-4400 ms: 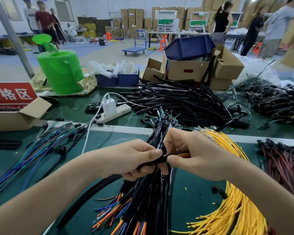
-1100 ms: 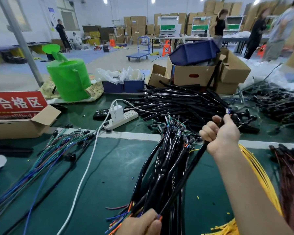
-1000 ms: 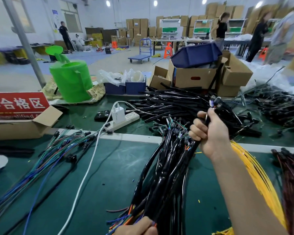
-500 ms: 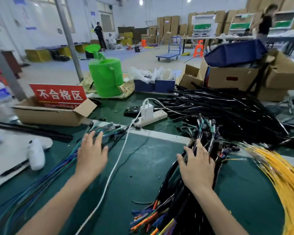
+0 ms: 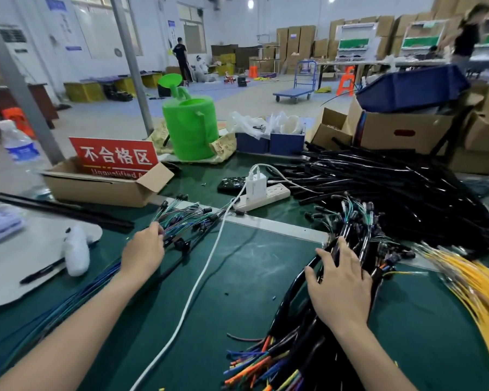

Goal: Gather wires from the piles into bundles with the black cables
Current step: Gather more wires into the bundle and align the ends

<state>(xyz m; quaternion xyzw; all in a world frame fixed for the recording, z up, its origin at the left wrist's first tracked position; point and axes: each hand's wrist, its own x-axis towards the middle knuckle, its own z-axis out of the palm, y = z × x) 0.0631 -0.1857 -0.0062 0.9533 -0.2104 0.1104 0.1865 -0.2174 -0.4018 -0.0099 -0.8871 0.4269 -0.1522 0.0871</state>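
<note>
Green matting covers the worktop [image 5: 237,277] where a person sorts wires at a factory bench. The left hand [image 5: 143,253] reaches to the far left part of the worktop, its fingertips closing on the connector ends of a fan of thin blue and green wires [image 5: 181,218]; whether any strand is pinched yet cannot be told. The right hand [image 5: 340,286] lies flat with fingers spread, pressing on a finished heap of black cable bundles [image 5: 302,334] near the front edge, coloured wire tips poking out below. Loose black cables [image 5: 378,187] are piled toward the far right, and yellow wires [image 5: 480,289] trail along the right edge. The thin wires look light, limp and prone to tangling, so a grip just behind the connectors should let one be drawn free cleanly; the sleeved black cables seem stiffer and glossy, likely slippery, and best held mid-length.
</note>
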